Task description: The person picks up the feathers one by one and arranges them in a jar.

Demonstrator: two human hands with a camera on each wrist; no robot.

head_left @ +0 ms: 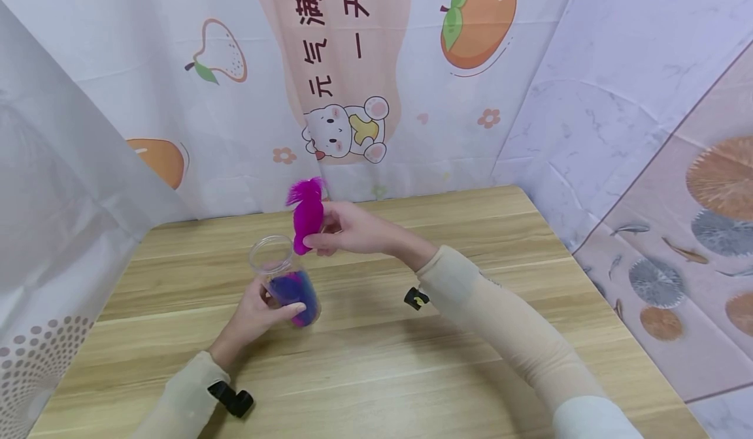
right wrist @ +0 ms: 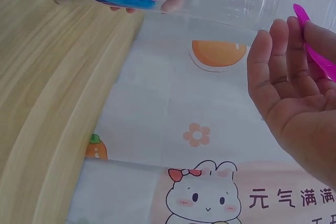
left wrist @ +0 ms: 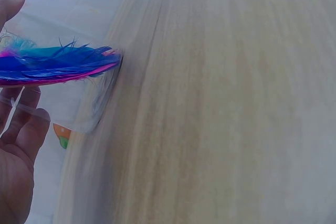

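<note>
A clear, open-topped plastic jar [head_left: 272, 256] stands on the table, with blue, teal and magenta feathers [left wrist: 58, 64] inside its lower part. My left hand [head_left: 257, 315] grips the jar low on its side, thumb across the front. Beside the jar's rim, my right hand [head_left: 353, 228] pinches a magenta feather [head_left: 308, 217] between thumb and fingers. The feather's tip points down and its fluffy end stands up. In the right wrist view the right hand [right wrist: 294, 77] is next to the jar's mouth, with part of the feather cut off by the frame edge.
The wooden table [head_left: 376, 373] reaches back to a printed curtain [head_left: 235, 132] with fruit and a cartoon animal. More patterned cloth [head_left: 659, 230] hangs along the right side. A black strap mount [head_left: 231, 398] sits on the left wrist and another [head_left: 416, 298] on the right.
</note>
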